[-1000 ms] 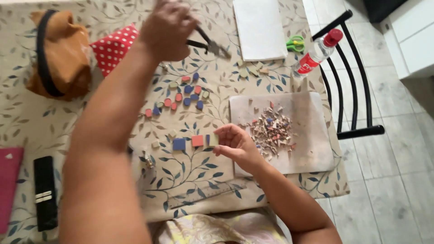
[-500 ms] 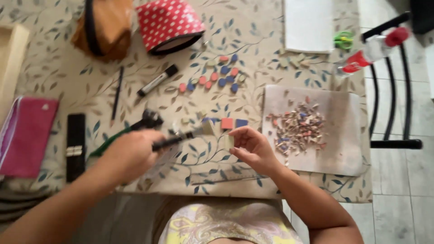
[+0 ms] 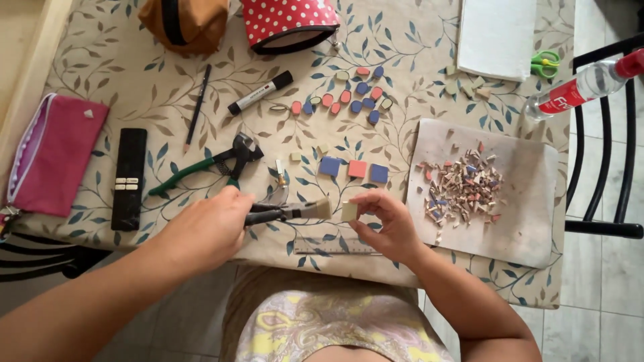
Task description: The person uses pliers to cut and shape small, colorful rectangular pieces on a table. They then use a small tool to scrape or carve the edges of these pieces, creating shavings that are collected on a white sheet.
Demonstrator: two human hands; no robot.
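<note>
One head-worn camera looks steeply down, fairly near, over the table (image 3: 134,60).

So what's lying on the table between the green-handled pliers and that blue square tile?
In the head view, between the green-handled pliers and the blue square tile lie a small cream tile piece and a little pale stick-like bit; otherwise just leaf-patterned tablecloth.

a home craft corner: a desk under a beige leaf-patterned cloth (image 3: 134,74) on a pale tiled floor (image 3: 604,295), with a black metal chair (image 3: 620,201) beside it, a black remote control (image 3: 129,177), fabric pencil cases and small mosaic tile pieces (image 3: 463,188).
</note>
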